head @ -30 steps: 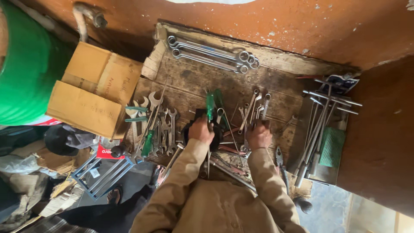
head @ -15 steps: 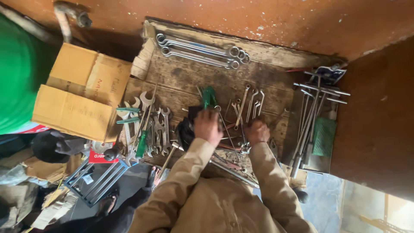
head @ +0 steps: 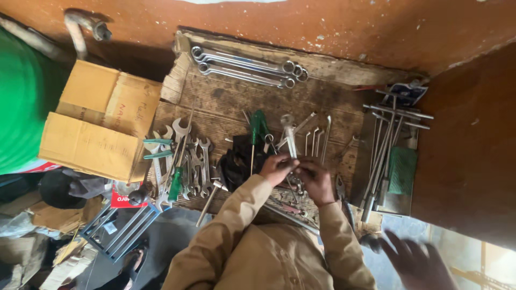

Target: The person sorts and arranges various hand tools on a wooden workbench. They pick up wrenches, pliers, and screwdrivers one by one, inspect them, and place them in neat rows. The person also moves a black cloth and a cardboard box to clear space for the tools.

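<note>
The two hands have come together: half a second ago they were apart, and now the left hand (head: 277,169) and right hand (head: 317,180) meet near the front edge of the wooden board (head: 226,102). A blurred other hand (head: 414,263) has also swung in off the board's near right corner.

The risk starts there. That sweeping hand is close to the right elbow, and a bump could jog the grip. The chrome spanner (head: 289,134) could then drop into the loose tools crowded under the wrists and scatter them off the front edge. The black cloth (head: 239,161) just left of the hands could also snag a tool.

Now the fingers. Both sets are curled in tight and pinch the spanner's near end between them, fingertips almost touching. Its open head points toward the far edge. Whether something small sits between the palms, I cannot tell.

Just beyond lies the green-handled screwdriver (head: 258,123), untouched. The T-handle wrenches (head: 387,139) crowd the right edge, and the long ring spanners (head: 247,64) lie along the far edge.
</note>
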